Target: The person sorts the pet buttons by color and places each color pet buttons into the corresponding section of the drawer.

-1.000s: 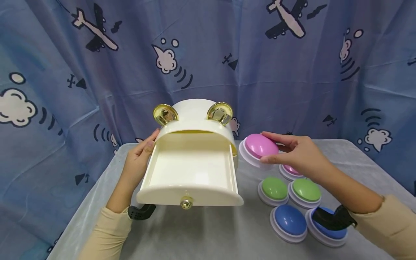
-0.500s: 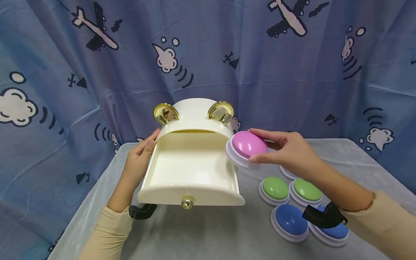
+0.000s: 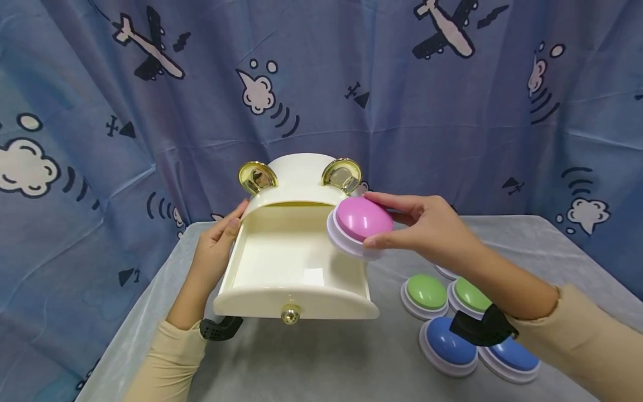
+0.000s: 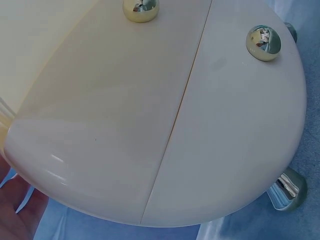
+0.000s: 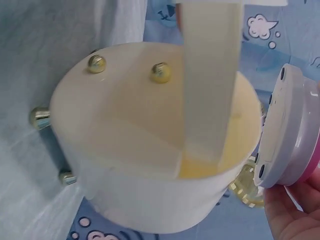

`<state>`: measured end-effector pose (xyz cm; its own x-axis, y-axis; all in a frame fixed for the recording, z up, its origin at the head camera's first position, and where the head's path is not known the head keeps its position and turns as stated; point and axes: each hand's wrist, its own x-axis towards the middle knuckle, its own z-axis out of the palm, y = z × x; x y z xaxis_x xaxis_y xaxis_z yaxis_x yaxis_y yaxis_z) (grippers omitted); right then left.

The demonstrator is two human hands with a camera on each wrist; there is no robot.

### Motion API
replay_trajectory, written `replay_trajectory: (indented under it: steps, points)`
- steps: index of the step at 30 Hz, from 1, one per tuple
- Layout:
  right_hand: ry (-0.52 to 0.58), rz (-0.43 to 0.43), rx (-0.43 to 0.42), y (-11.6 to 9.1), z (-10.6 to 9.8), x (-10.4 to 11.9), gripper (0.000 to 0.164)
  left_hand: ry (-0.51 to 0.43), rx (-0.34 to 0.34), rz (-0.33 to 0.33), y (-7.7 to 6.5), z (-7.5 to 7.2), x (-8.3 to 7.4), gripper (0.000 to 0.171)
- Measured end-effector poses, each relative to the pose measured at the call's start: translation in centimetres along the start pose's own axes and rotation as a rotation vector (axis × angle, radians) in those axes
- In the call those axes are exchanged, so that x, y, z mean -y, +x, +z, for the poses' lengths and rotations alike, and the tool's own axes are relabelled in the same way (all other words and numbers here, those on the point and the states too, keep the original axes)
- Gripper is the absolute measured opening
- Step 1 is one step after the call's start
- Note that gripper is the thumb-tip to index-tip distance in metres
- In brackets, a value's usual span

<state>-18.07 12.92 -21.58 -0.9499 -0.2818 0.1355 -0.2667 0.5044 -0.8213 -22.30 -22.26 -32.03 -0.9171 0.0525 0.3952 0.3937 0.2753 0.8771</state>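
A cream drawer box (image 3: pixel 306 178) with gold ear-like knobs on top stands on the table. Its drawer (image 3: pixel 281 262) is pulled out with a bare floor and a gold knob (image 3: pixel 290 314) in front. My left hand (image 3: pixel 216 245) rests against the box's left side with its fingers nearly straight. My right hand (image 3: pixel 427 223) pinches a pink push button (image 3: pixel 364 219) with a white base, held tilted over the drawer's right edge. The right wrist view shows that button's underside (image 5: pixel 280 125) with small dark feet, beside the box.
Green push buttons (image 3: pixel 426 291) and blue push buttons (image 3: pixel 450 340) lie on the grey cloth-covered table (image 3: pixel 326 363) at right. Behind my right forearm a white rim (image 3: pixel 446 272) shows. A blue patterned curtain (image 3: pixel 311 84) hangs behind the table.
My right hand has carried the pink push button leftward, from beside the box to over the drawer's right edge. The box and my left hand have stayed in place.
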Motion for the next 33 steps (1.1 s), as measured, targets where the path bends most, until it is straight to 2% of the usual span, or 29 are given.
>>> replay_trajectory:
  steps: [8, 15, 18, 24, 30, 33]
  points:
    - [0.022, -0.033, 0.059, 0.5, 1.5, 1.6, 0.071, -0.010, -0.001, -0.005, -0.1, 0.0, 0.1, 0.045]
    - [0.002, -0.055, 0.097, 1.3, 3.2, 2.0, 0.070, -0.016, 0.003, 0.012, 0.0, 0.0, 0.3, 0.044]
    - [0.011, -0.076, 0.114, 1.9, 3.9, 2.2, 0.071, -0.001, -0.003, 0.014, 0.1, -0.1, 0.3, 0.044]
    - [0.047, -0.066, 0.144, 2.9, 5.4, 2.8, 0.073, 0.007, -0.006, 0.014, 0.1, 0.0, 0.3, 0.044]
    - [0.016, -0.104, 0.143, 3.7, 6.4, 3.3, 0.073, 0.005, -0.014, 0.023, 0.0, 0.0, 0.3, 0.043]
    - [0.046, -0.083, 0.149, 4.1, 6.7, 3.6, 0.073, 0.002, -0.017, 0.027, 0.1, -0.1, 0.3, 0.042]
